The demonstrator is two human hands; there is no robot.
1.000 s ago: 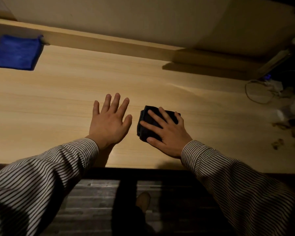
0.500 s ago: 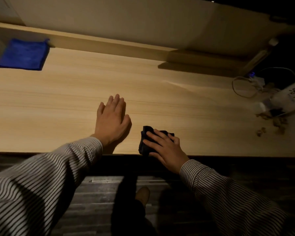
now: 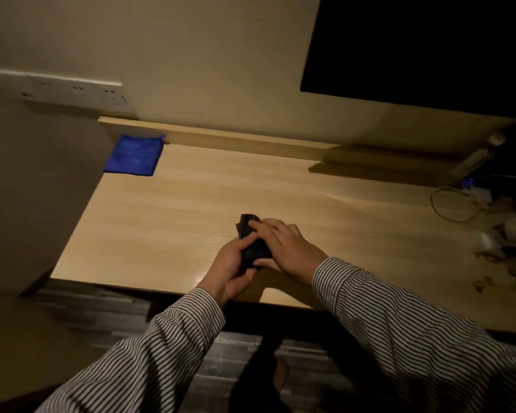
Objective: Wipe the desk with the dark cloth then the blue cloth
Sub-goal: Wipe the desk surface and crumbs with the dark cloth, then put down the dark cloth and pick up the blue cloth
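The dark cloth (image 3: pixel 252 244) is bunched up between both my hands, a little above the light wooden desk (image 3: pixel 176 216) near its front edge. My left hand (image 3: pixel 231 268) grips it from below and the left. My right hand (image 3: pixel 283 245) closes over it from the right, fingers across the top. Most of the cloth is hidden by my fingers. The blue cloth (image 3: pixel 133 155) lies flat at the desk's far left corner, against the back ledge, well away from both hands.
A side panel (image 3: pixel 33 186) bounds the desk on the left. A socket strip (image 3: pixel 72 92) is on the wall above it. A dark screen (image 3: pixel 414 49) hangs at the back right. Cables (image 3: pixel 453 204) and small clutter (image 3: pixel 507 242) cover the desk's right end.
My left hand has left the desk surface and joined my right hand on the dark cloth, which is now lifted and bunched between them. The view has tilted up and turned left.
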